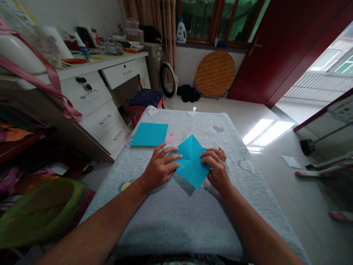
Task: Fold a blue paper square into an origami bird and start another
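A creased sheet of blue origami paper [192, 162] is held just above the table, turned so that one corner points away from me. My left hand [161, 165] grips its left corner, fingers lying over the top face and the thumb out of sight beneath. At the right corner my right hand [217, 165] is closed on the paper with bent fingers. Fold lines cross at the middle of the sheet. Beyond my left hand lies a stack of blue paper [150, 134], flat on the cloth.
A pale blue patterned cloth covers the table [179, 221]. A red stool [145, 101] with a dark cushion stands off its far left corner. White drawers [93, 106] run along the left, with a green basket [41, 209] nearer me. A round wooden board [215, 73] leans at the back wall.
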`<state>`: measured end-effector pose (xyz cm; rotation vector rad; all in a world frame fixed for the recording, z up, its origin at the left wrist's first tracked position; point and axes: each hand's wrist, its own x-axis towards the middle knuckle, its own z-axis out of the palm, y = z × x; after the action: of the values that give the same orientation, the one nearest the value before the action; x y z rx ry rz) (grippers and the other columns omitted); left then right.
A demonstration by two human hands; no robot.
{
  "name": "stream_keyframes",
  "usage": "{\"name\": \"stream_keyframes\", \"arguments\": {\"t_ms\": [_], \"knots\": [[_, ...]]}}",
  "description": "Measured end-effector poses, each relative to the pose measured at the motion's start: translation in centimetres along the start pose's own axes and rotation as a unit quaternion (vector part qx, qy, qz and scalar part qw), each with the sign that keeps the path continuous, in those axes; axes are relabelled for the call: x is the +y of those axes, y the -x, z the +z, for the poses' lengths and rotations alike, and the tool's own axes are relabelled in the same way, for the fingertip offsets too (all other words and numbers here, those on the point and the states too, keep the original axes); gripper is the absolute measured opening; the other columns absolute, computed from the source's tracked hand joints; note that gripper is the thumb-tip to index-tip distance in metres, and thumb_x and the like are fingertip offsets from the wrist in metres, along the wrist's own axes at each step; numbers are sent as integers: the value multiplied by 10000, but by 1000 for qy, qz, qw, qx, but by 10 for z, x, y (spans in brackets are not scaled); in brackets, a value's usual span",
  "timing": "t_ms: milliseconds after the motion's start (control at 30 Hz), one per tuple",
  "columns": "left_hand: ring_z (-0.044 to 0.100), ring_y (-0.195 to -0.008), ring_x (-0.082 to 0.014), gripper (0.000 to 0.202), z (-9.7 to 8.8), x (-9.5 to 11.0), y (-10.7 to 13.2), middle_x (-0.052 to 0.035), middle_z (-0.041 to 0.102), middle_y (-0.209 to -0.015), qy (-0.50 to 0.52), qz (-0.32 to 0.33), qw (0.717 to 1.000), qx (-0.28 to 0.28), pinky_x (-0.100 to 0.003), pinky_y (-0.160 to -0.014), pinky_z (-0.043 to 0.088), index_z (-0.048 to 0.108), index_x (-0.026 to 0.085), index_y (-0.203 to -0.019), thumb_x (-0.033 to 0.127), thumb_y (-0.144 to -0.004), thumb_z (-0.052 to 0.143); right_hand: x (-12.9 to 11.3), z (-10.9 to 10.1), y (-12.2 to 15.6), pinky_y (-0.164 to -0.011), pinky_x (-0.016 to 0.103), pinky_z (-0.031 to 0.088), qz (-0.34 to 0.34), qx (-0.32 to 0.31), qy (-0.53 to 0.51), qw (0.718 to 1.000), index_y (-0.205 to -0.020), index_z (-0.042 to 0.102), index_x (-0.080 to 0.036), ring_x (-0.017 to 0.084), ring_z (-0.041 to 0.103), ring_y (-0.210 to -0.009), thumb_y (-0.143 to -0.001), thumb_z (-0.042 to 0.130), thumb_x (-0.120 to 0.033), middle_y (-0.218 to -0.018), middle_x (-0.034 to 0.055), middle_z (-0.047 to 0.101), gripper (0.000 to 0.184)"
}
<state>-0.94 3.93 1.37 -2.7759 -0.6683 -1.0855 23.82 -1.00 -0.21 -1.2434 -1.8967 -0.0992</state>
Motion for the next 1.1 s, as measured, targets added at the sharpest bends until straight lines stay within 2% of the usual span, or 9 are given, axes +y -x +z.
{"name": "stream_keyframes", "arguments": {"t_ms": [167, 300, 467, 533, 633, 800, 933, 1000, 1100], "knots": [[627, -903, -188, 200, 0, 13, -1, -13, 670, -764, -91, 49, 994, -44, -449, -1079, 381, 648, 194, -786, 125, -925, 523, -2, 0, 0, -1172, 536, 88, -31, -95, 68, 993, -947, 660, -267, 271, 466, -1266, -871, 584, -163, -1172, 13, 694, 149], [582, -776, -177, 219, 10, 31, 2, -4, 596, -691, -129, 40, 987, -84, -415, -1035, 427, 611, 193, -760, 133, -938, 499, -9, -9, 1, -1194, 526, 40, -85, -245, 73, 963, -1267, 611, -283, 285, 394, -1374, -854, 601, -194, -1409, 41, 583, 423], [611, -925, -220, 78, 12, 40, 4, -50, 662, -876, -33, -12, 987, -158, -464, -1084, 403, 632, 189, -848, 127, -814, 599, -8, -17, 11, -1203, 548, 67, -86, -342, 94, 931, -1394, 531, -292, 251, 306, -1465, -905, 474, -103, -1529, 42, 467, 527], [606, -1077, -239, 200, 9, 36, 3, -79, 681, -1074, 57, -39, 982, -177, -469, -1131, 363, 647, 187, -946, 118, -761, 614, -5, -18, 15, -1200, 557, 116, -76, -364, 88, 924, -1426, 500, -297, 251, 301, -1473, -899, 463, -84, -1548, 38, 439, 570], [558, -1247, -236, 430, 3, 25, 4, -99, 634, -1308, 190, -76, 957, -206, -450, -1158, 344, 622, 184, -1146, 94, -727, 585, -2, -19, 19, -1191, 536, 203, -43, -384, 58, 920, -1453, 472, -299, 241, 338, -1459, -885, 469, -72, -1548, 39, 437, 612], [516, -1323, -269, 512, 0, 5, 6, -87, 654, -1319, 270, -122, 924, -243, -486, -1172, 295, 623, 188, -1217, 88, -717, 584, -1, -20, 20, -1179, 545, 250, 19, -389, -16, 921, -1439, 491, -286, 238, 402, -1426, -875, 466, -54, -1508, 55, 491, 610], [683, -997, -214, 262, -2, -3, 6, -43, 749, -1048, 313, -193, 891, -267, -343, -931, 479, 708, 203, -1060, 173, -845, 562, -1, -24, 16, -1130, 508, 348, 46, -354, -101, 929, -1352, 578, -256, 255, 524, -1328, -924, 526, -179, -1370, 79, 626, 438], [670, -798, -166, 188, -4, -4, 4, -17, 733, -865, 335, -225, 873, -275, -269, -756, 476, 719, 188, -971, 227, -883, 557, -2, -26, 13, -1064, 436, 426, 75, -329, -141, 931, -1259, 641, -240, 242, 598, -1233, -945, 522, -237, -1274, 77, 685, 335], [583, -683, -127, 149, -4, -1, 3, 13, 643, -722, 347, -264, 863, -256, -238, -661, 413, 689, 167, -847, 257, -877, 575, -5, -28, 9, -861, 330, 505, 150, -298, -156, 930, -1037, 710, -216, 203, 684, -952, -953, 497, -287, -1012, 52, 746, 240]]}}
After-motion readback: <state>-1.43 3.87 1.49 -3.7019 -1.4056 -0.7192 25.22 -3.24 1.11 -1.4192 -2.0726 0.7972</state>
